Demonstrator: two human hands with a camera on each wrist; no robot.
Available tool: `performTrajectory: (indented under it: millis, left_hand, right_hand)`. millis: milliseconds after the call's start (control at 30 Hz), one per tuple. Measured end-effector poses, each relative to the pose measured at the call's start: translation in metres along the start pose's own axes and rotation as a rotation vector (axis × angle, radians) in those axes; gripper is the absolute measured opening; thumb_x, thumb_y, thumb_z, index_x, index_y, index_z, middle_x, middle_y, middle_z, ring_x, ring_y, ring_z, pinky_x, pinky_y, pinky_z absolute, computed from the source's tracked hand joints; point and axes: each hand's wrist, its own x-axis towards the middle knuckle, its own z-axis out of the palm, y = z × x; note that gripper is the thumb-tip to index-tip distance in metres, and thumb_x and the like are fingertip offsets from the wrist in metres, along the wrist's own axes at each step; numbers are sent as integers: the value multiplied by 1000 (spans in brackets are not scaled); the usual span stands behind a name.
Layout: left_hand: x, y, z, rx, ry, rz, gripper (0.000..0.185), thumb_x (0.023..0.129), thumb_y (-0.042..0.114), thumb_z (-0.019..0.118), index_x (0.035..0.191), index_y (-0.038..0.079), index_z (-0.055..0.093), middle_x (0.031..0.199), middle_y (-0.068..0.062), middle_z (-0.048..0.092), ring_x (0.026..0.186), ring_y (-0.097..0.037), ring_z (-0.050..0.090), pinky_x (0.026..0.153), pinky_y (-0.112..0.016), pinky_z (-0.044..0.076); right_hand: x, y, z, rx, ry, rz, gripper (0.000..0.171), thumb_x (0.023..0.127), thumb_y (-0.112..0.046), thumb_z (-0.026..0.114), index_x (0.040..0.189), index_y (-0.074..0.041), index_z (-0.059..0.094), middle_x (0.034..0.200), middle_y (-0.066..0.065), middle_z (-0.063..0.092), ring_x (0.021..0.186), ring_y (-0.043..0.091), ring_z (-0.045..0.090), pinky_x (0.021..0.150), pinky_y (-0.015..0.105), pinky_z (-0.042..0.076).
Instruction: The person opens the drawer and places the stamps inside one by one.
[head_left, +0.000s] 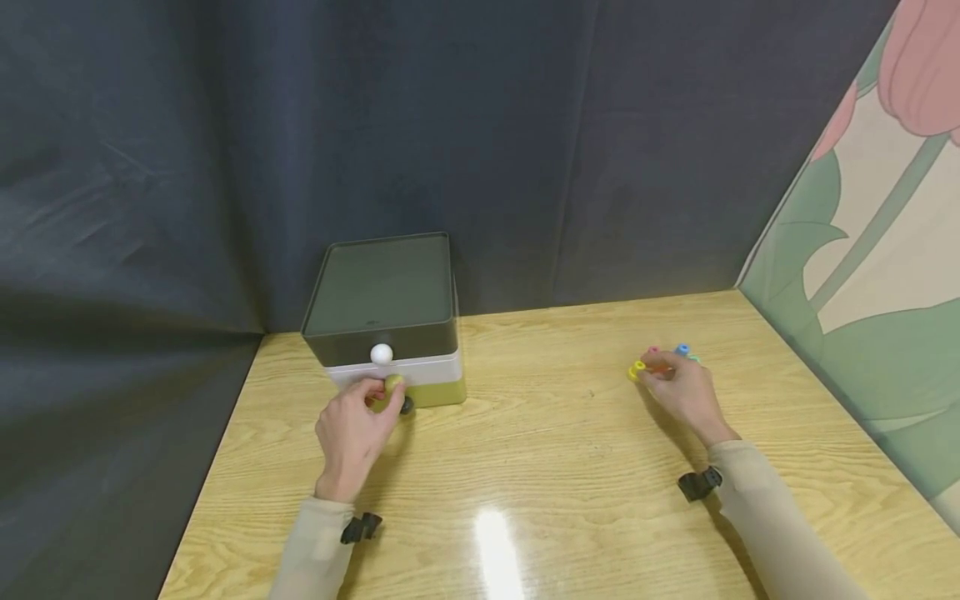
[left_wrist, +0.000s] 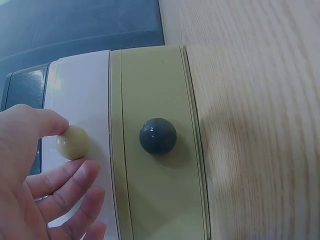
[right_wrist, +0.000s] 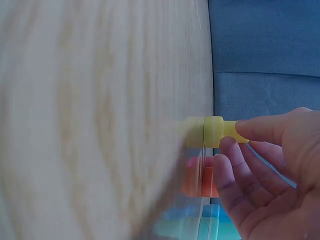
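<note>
A small box of stacked drawers [head_left: 378, 279] has a dark top, a white middle drawer [left_wrist: 80, 90] and an olive-green bottom drawer [left_wrist: 155, 85]. My left hand [head_left: 354, 429] pinches the yellowish round knob [left_wrist: 73, 143] on the white drawer between thumb and fingers. Below it, the bottom drawer's dark knob [left_wrist: 158, 136] is untouched. Far to the right, my right hand [head_left: 684, 392] holds a yellow stepped peg [right_wrist: 213, 131] by its narrow end, with the wide end at the tabletop. Its thumb and index finger grip the peg.
An orange peg [right_wrist: 208, 181], a blue peg [head_left: 682, 349] and a teal peg [right_wrist: 227, 230] stand close beside the right hand, with a pink one [head_left: 654, 350] behind. A dark curtain [head_left: 510, 150] hangs behind the wooden table [head_left: 540, 433]; a flower-printed panel [head_left: 885, 275] borders the right.
</note>
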Motion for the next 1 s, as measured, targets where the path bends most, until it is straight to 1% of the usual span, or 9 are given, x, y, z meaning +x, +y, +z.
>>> performTrajectory:
  millis: [67, 233, 533, 633, 867, 1000]
  left_hand:
    - [-1, 0, 0, 4, 6, 1, 30, 92, 47, 77, 87, 18, 80, 82, 0, 78, 66, -26, 69, 54, -38, 46]
    - [-7, 1, -4, 16, -3, 5, 26, 90, 45, 78, 84, 19, 78, 81, 2, 78, 64, -24, 68, 55, -37, 45]
    - [-20, 5, -14, 30, -33, -15, 24, 88, 46, 78, 84, 22, 79, 82, 4, 78, 70, -26, 72, 58, -40, 47]
    - [-24, 5, -18, 36, -48, -20, 24, 89, 46, 78, 84, 22, 78, 82, 4, 78, 69, -25, 70, 58, -38, 47]
    - [-35, 6, -26, 45, -77, -25, 25, 90, 45, 78, 84, 20, 79, 84, 1, 78, 70, -22, 69, 58, -35, 46]
    - [-41, 8, -30, 51, -73, -27, 22, 89, 43, 78, 83, 22, 79, 85, 3, 79, 72, -23, 71, 59, -37, 48]
  right_hand:
    - [0, 0, 0, 2, -10, 7, 34, 100, -16, 74, 128, 4, 72, 124, 30, 73, 102, 44, 76, 73, 22, 55]
    - [1, -2, -1, 7, -35, 21, 36, 101, -18, 73, 130, 4, 71, 124, 30, 73, 104, 44, 75, 76, 28, 57]
    - [1, -4, -1, -9, -36, 29, 37, 102, -21, 72, 130, 4, 71, 122, 29, 75, 104, 43, 74, 79, 37, 59]
    - [1, -4, -1, -11, -27, 18, 37, 101, -20, 73, 129, 4, 72, 120, 29, 75, 103, 43, 74, 78, 34, 58]
    - [0, -4, -3, -5, 1, 4, 35, 100, -19, 75, 127, 4, 73, 123, 28, 74, 102, 43, 75, 71, 18, 52]
    - [-3, -6, -6, 17, 0, 15, 34, 100, -16, 74, 127, 3, 73, 128, 29, 73, 103, 44, 74, 68, 18, 53]
